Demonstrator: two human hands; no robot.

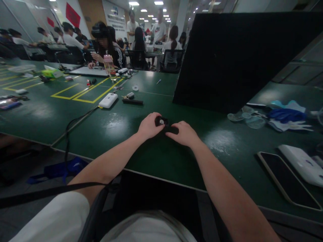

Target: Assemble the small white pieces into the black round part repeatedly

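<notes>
My left hand (149, 126) is closed around a small black part with a pale round disc (162, 122) on its face, just above the green table (156, 154). My right hand (185, 133) pinches a dark, narrow piece (173, 129) between thumb and fingers, close to the right of the black part. Whether the two dark pieces touch or are joined, I cannot tell. Beyond my hands lie a black bar (133, 102) and a small grey cylinder (130, 95). A roll of clear tape (135, 88) sits farther back.
A large black panel (227, 60) stands at the right. A white device (108, 100) with a cable lies left. A phone (287, 179), another white device (302, 163) and blue-white gloves (287, 116) are on the right. Across the table a person (106, 50) sits behind a bottle (109, 65).
</notes>
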